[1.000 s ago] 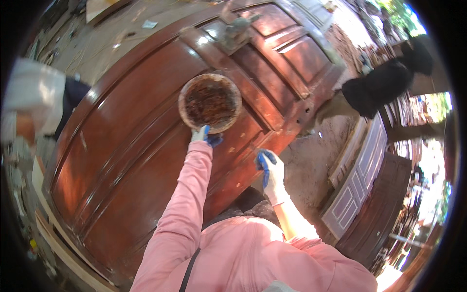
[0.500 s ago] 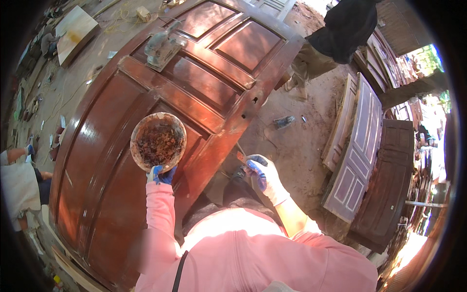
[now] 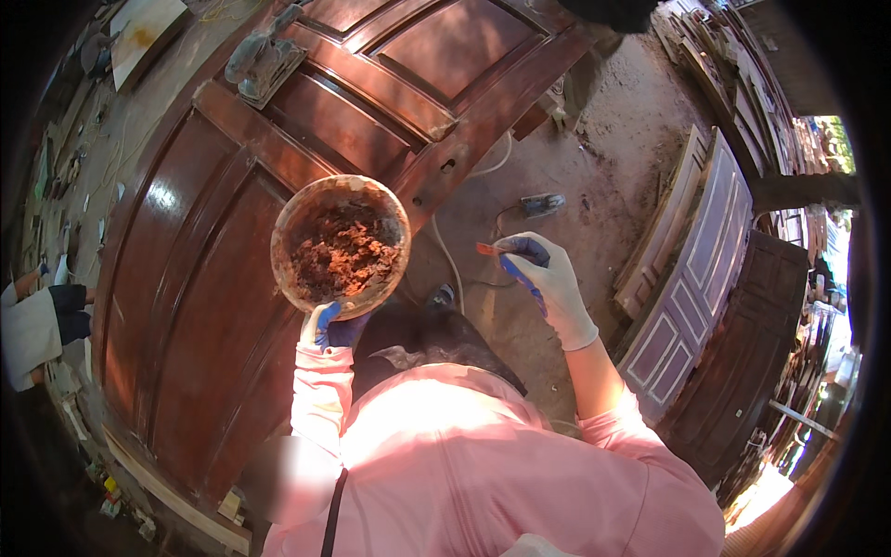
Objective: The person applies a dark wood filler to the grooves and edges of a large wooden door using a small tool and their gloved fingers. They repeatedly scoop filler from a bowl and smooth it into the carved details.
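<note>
My left hand point(image 3: 331, 325), in a blue-and-white glove, grips the near rim of a round bowl point(image 3: 341, 245) filled with lumpy reddish-brown paste. I hold the bowl up over the edge of a big dark red wooden door point(image 3: 204, 278) that lies flat. My right hand point(image 3: 543, 278), also gloved, is out to the right over the dirt ground and holds a small putty knife point(image 3: 490, 250) with a reddish tip. Pink sleeves cover both my arms.
A power sander point(image 3: 264, 56) rests on the door's far panel. A cable point(image 3: 464, 269) and a small tool point(image 3: 541, 203) lie on the dirt. More doors point(image 3: 691, 269) lean stacked at the right. Another person point(image 3: 42, 325) crouches at the left edge.
The view has swung so the door fills the left. My left hand brought the bowl lower and nearer. My right hand rose and moved right, now showing the putty knife.
</note>
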Action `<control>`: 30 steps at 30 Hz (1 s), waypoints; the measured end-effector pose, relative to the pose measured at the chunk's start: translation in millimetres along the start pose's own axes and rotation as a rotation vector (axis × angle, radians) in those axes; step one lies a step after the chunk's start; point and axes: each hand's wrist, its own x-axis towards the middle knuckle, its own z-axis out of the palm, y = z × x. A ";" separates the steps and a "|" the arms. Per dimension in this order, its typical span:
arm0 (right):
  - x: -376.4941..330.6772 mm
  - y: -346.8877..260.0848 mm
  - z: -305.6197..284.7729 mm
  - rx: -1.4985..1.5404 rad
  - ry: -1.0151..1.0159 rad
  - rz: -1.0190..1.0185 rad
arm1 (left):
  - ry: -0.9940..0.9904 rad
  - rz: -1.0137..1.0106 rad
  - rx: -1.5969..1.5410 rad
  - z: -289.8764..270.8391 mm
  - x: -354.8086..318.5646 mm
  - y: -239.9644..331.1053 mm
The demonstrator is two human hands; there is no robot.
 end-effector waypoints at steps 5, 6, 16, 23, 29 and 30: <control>-3.4 -16.6 43.7 -0.744 0.154 -0.554 | 0.003 -0.016 0.233 4.4 5.3 23.0; -5.2 -18.4 50.5 -0.749 0.159 -0.556 | 0.001 -0.022 0.219 1.2 5.7 26.1; -7.6 -8.6 107.4 -0.498 -0.054 -0.124 | 0.068 0.048 0.472 -41.4 0.8 82.2; 12.4 0.5 115.2 -0.435 0.020 -0.152 | 0.097 0.006 0.280 -93.3 20.4 81.2; 28.1 -22.2 126.9 -0.415 -0.048 -0.188 | -0.005 0.146 0.260 -66.6 17.4 64.0; 32.9 -26.4 132.2 -0.438 -0.059 -0.214 | -0.018 0.165 0.262 -60.5 15.7 61.4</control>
